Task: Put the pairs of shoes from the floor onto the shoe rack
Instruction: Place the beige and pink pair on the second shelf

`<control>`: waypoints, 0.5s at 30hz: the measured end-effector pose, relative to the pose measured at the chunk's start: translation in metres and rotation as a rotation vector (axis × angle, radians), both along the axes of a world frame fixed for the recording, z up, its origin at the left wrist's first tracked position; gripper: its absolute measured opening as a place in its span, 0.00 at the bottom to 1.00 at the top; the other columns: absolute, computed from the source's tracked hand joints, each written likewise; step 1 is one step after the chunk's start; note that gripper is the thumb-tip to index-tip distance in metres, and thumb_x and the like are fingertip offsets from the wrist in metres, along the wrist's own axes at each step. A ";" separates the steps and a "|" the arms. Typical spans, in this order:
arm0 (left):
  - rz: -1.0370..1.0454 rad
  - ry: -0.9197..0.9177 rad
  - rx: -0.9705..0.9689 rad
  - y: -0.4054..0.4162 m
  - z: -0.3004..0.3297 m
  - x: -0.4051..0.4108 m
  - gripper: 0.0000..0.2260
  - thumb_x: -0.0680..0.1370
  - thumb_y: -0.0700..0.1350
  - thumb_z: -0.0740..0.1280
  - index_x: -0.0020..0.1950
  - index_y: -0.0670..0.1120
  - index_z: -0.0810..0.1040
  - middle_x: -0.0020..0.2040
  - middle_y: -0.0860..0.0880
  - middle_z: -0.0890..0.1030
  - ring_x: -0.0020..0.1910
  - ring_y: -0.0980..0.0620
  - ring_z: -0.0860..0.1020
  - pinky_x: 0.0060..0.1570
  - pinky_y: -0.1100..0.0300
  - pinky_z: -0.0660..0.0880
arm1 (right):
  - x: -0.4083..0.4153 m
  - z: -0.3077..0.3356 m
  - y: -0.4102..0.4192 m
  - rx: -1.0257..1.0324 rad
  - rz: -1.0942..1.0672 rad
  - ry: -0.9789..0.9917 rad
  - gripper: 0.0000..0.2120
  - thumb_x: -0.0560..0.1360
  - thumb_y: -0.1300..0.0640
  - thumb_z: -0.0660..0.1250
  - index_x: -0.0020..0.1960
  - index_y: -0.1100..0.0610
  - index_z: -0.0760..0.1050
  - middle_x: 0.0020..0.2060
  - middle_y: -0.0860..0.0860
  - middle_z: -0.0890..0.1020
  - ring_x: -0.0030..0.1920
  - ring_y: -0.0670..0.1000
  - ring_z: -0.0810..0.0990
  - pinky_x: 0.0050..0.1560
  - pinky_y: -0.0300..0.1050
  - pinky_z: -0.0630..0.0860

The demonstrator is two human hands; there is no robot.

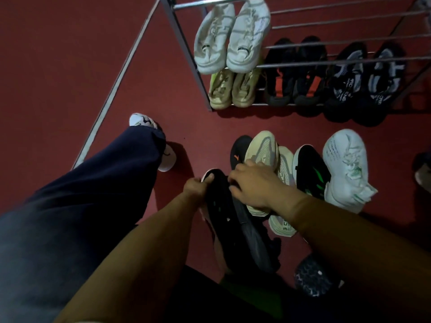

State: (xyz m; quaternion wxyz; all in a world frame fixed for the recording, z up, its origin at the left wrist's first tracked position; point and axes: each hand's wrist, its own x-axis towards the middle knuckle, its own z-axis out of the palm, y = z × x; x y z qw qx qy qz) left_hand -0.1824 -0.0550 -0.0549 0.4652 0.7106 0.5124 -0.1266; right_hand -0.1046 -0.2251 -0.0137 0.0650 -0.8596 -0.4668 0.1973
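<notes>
rack top: shoe rack (186, 54) is cut by upper edge of frame, upper rails not seen whole.
rack right side: right leg runs out at upper right corner.
shoe at right edge: dark shoe (423, 169) is half out of frame, colour and type not clear.
lower shelf: black-orange pair (295, 75) and black-grey pair (363, 82) partly behind rails, text on them too blurred to read.
right hand (253, 183): fingertips hidden in the black shoe (221, 206), grip not clear.
bottom right: dark speckled object (313, 276), cannot tell what it is.
foot: white shoe (142, 121) mostly under trouser leg (81, 194).

Dim red floor (58, 66), pale strip (116, 85)
</notes>
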 end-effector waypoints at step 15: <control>-0.171 -0.067 0.556 0.007 0.008 0.033 0.16 0.76 0.48 0.64 0.63 0.46 0.73 0.65 0.42 0.72 0.63 0.40 0.71 0.60 0.48 0.72 | 0.057 -0.017 -0.080 -0.228 -0.205 0.028 0.13 0.76 0.56 0.61 0.60 0.46 0.69 0.46 0.51 0.81 0.41 0.54 0.76 0.37 0.46 0.73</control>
